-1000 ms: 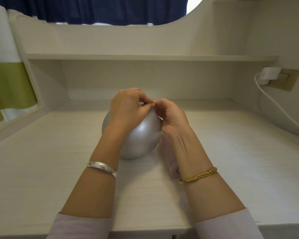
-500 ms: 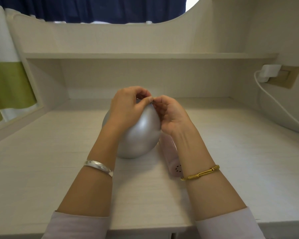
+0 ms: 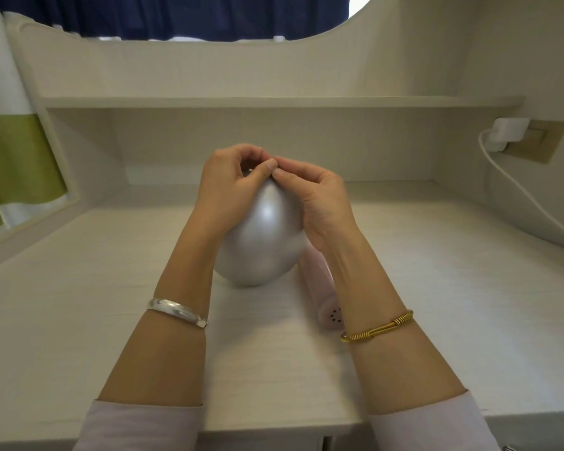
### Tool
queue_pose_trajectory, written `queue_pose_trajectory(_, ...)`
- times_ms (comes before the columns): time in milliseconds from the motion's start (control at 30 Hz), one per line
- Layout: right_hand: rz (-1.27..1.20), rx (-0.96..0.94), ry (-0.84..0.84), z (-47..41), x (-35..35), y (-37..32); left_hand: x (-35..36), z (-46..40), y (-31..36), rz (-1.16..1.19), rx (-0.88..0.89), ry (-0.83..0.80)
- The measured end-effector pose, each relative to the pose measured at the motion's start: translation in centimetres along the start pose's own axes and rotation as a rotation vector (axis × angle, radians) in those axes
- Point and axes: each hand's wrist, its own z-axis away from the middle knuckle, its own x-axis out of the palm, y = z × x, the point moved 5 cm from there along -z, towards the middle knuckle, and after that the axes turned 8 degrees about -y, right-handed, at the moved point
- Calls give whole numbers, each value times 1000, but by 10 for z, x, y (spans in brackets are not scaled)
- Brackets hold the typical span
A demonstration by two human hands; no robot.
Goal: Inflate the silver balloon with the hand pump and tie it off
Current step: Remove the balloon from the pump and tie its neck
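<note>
An inflated silver balloon (image 3: pixel 264 236) stands on the pale desk (image 3: pixel 79 320), neck upward. My left hand (image 3: pixel 232 183) and my right hand (image 3: pixel 316 196) both pinch the neck at its top, fingertips touching each other. The neck itself is mostly hidden by my fingers. A pale pink hand pump (image 3: pixel 323 294) lies on the desk just right of the balloon, partly under my right forearm, its perforated end toward me.
A shelf (image 3: pixel 274 100) runs across the back above the desk. On the right wall a white plug (image 3: pixel 508 131) sits in a socket, its cable (image 3: pixel 534 203) trailing down. A green-and-white curtain (image 3: pixel 10 157) hangs at the left.
Both hands have lifted slightly with the balloon's neck, stretching the balloon taller and narrower. The fingers have shifted around the neck. The pump has not moved.
</note>
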Motion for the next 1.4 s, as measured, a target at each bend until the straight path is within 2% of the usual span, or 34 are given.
queue_pose_trajectory(367, 289, -156, 112, -1, 0, -5, 5, 0, 4, -49, 27, 17)
queue_pose_trajectory(500, 434, -219, 109, 0, 3, -6, 4, 2, 9, -158, 86, 13)
queue_pose_trajectory(667, 436, -317, 14, 3, 6, -12, 1, 3, 19, -380, 224, 47)
queue_pose_trajectory(733, 276, -280, 23, 2, 0, -11, 1, 2, 19, -460, 243, 83)
queue_pose_trajectory(800, 173, -190, 117, -1, -10, -6, 4, 3, 18, -508, 265, 105)
queue_pose_trajectory(900, 391, 39, 265, -8, -24, 7, 8, 6, 18, -532, 288, 115)
queue_pose_trajectory(967, 568, 208, 289, -7, -28, 15, 8, 8, 22, -537, 321, 124)
queue_pose_trajectory(1000, 570, 269, 267, -5, -27, 17, 7, 9, 23, -539, 341, 125)
queue_pose_trajectory(1200, -3, 388, 161, -3, -25, 27, 15, 10, 31, -523, 422, 15)
queue_pose_trajectory(1400, -1, 430, 148, -4, -27, 34, 17, 12, 25, -487, 427, -74)
